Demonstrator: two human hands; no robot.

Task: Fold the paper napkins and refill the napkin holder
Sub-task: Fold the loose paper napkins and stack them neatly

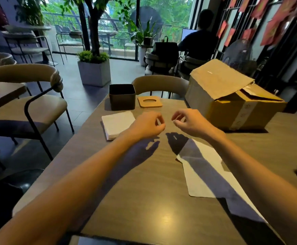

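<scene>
Left hand point(147, 125) and right hand point(188, 123) are held loosely curled, empty, over the table point(144, 183); napkin stack point(117, 123) seen near its left edge.

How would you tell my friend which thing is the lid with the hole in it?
Look at the wooden table, at its far edge left of the big cardboard box. There stands a dark square napkin holder, and the lid lies flat just right of it. It is the only light wooden piece, with an oval hole in its middle.
</scene>
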